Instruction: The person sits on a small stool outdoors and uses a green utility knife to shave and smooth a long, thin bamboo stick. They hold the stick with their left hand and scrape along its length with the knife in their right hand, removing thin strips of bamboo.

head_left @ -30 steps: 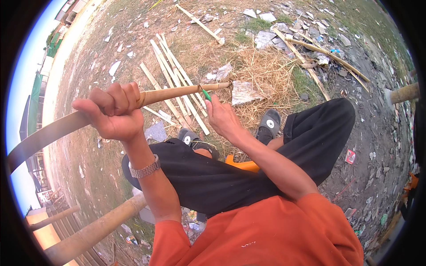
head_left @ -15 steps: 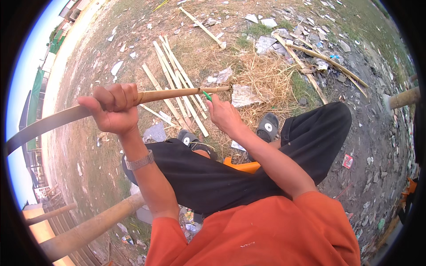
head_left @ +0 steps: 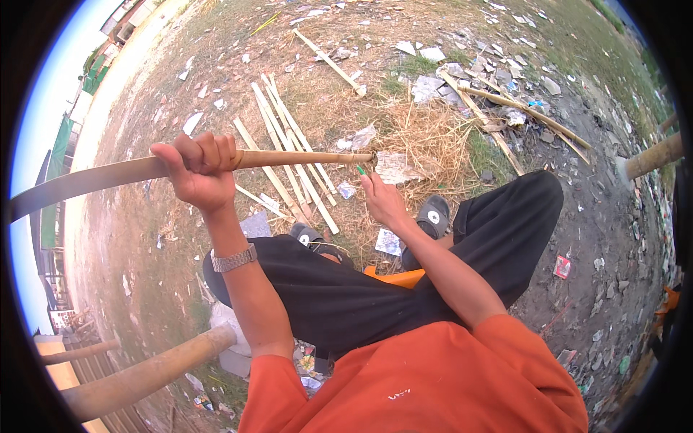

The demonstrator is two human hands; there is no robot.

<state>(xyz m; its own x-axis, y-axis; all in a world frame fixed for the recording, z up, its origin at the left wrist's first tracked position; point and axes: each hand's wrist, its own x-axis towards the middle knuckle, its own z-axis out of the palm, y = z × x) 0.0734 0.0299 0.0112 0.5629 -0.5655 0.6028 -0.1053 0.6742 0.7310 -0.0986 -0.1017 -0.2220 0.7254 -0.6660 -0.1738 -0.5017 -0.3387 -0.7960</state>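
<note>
My left hand [head_left: 201, 172] is closed around a long bamboo strip [head_left: 303, 156], thumb pointing left. The strip runs from the left rim, where it bends with the lens, to a darker end above the straw. In my right hand [head_left: 388, 202] is a slim green tool [head_left: 361, 171], pinched between thumb and fingers just below that end of the strip. Only a short green part of the tool shows; the rest is hidden by my fingers, so its kind is unclear.
Several split bamboo pieces [head_left: 281, 137] lie on the ground ahead, left of a straw heap [head_left: 440, 137]. More poles [head_left: 534, 112] rest among rubble at the far right. A thick bamboo pole [head_left: 155, 372] stands at lower left. Orange plastic [head_left: 395, 278] shows between my legs.
My right hand has moved rightward with the green tool, along the strip to its end. My left hand, still gripping the strip, has shifted slightly right.
</note>
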